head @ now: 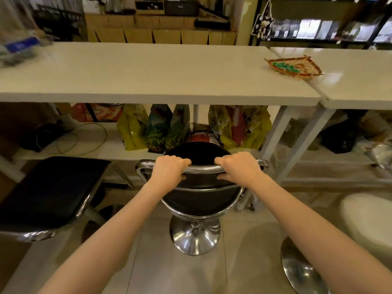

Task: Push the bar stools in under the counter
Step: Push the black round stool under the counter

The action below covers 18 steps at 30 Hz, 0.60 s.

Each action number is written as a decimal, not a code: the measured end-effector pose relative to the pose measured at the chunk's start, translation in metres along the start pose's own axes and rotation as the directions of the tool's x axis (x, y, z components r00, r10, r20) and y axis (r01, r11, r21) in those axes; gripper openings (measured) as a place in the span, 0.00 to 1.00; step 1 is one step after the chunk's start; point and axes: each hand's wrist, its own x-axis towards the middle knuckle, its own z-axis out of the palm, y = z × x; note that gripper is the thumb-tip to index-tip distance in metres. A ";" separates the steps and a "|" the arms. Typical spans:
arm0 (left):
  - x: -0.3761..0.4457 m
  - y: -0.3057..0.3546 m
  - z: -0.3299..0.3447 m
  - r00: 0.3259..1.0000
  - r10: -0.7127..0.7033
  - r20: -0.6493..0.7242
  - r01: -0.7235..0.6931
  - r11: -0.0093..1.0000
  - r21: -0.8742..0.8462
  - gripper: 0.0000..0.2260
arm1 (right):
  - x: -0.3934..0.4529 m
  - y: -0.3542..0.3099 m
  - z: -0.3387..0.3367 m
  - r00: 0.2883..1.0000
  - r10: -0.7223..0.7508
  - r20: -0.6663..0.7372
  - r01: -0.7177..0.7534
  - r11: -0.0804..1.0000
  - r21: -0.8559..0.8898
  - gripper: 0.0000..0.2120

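Observation:
A black bar stool (200, 200) with a chrome frame and round chrome base stands in front of the white counter (148, 96), its seat just short of the counter's front edge. My left hand (167, 172) and my right hand (237, 168) both grip the chrome rail along the top of its backrest. A second black stool (48, 194) stands to the left, out from the counter. A white stool (369, 221) with a chrome base sits at the right edge of the view.
Coloured bags (161, 128) and a coiled cable (84, 139) lie on a low shelf under the counter. White counter legs (275, 141) slant down right of the middle stool. A woven tray (293, 66) rests on the countertop. Cardboard boxes and shelves stand behind.

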 end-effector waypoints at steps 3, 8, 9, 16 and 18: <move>-0.001 0.000 -0.002 1.000 0.007 0.012 -0.007 1.000 0.005 0.16 | 0.001 0.000 0.001 1.000 0.002 -0.007 -0.002 1.000 0.001 0.16; 0.002 -0.005 -0.003 0.999 0.012 0.036 -0.013 1.000 0.012 0.18 | 0.002 -0.004 0.001 1.000 0.014 -0.005 -0.014 1.000 0.006 0.17; 0.002 -0.005 -0.002 0.999 0.017 0.037 -0.017 1.000 0.013 0.18 | 0.002 -0.004 0.000 1.000 0.020 -0.005 -0.020 1.000 0.008 0.17; 0.003 -0.015 0.000 0.998 0.038 0.050 -0.038 0.999 -0.009 0.19 | 0.007 -0.012 0.000 0.999 0.046 0.009 -0.046 0.999 -0.006 0.16; 0.003 -0.017 0.000 0.998 0.043 0.046 -0.043 0.999 -0.008 0.19 | 0.006 -0.014 -0.001 0.999 0.048 0.012 -0.048 0.999 -0.015 0.16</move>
